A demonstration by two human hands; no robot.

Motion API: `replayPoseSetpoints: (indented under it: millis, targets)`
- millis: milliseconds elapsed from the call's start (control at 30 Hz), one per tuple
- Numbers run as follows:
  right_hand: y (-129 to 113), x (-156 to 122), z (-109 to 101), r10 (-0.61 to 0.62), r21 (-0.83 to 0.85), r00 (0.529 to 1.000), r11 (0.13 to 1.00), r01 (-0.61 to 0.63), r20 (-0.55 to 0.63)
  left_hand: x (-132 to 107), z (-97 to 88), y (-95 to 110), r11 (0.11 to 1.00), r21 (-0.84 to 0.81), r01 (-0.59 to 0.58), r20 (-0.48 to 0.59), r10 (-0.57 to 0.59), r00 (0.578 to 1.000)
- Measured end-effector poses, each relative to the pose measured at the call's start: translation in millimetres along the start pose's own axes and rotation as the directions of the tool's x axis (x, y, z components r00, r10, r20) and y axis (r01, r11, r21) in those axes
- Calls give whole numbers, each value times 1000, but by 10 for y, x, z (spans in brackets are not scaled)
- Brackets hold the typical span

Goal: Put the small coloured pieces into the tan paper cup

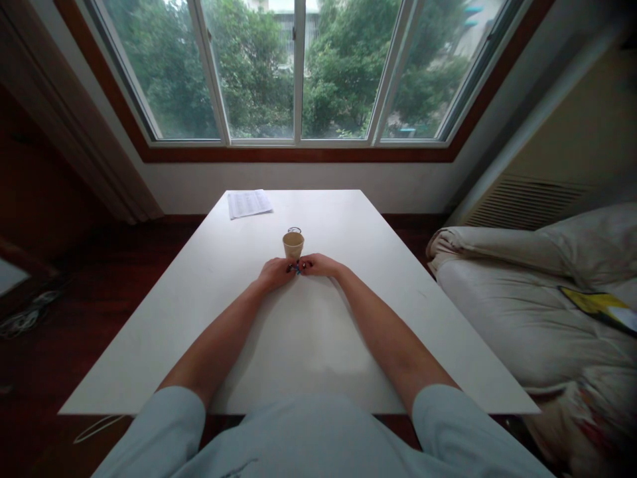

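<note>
Both my arms stretch out over a white table (199, 318). My left hand (275, 272) and my right hand (318, 265) meet at the middle of the table, fingers curled. Between their fingertips sits a small dark and blue thing (297, 268), too small to name, pinched by both hands. Just beyond the hands stands an upright tan paper cup (293, 245). A small clear round object (294, 230) shows right behind the cup.
A sheet of printed paper (249, 203) lies at the table's far left. A bed with pale bedding (537, 305) and a yellow item (597, 304) stands to the right. A wide window (298, 73) faces trees. Cables (24, 318) lie on the dark floor at left.
</note>
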State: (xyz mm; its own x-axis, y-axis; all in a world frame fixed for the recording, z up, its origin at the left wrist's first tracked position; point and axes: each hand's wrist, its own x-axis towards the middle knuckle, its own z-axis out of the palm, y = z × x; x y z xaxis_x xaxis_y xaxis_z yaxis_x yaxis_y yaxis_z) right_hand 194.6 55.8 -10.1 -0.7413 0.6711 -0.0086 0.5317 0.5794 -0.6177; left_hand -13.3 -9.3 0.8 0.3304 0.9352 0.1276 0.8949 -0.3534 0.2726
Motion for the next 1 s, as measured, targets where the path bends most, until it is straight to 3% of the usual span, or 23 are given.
replayPoseSetpoints:
  millis: [167,367,533,667,833,1000]
  targets:
    - [39,5,15,22,77,999,997,-20,-29,0,-2,9,1000,-8,7,4,-7,1000]
    - [35,-45,18,138,380,976,923,-65,-168,4,16,-13,999,-50,0,-24,-1,1000]
    - [42,-63,14,288,566,877,824,-22,-385,15,29,-21,997,-71,-6,-30,4,1000]
    - [86,27,33,352,651,785,754,85,-510,28,41,-9,998,-58,-9,-19,8,1000]
    - [-1,166,59,407,721,712,664,200,-572,29,54,15,999,-41,1,-14,-2,1000]
    - [-175,225,62,453,716,637,658,232,-623,21,58,32,999,-35,6,-13,-6,1000]
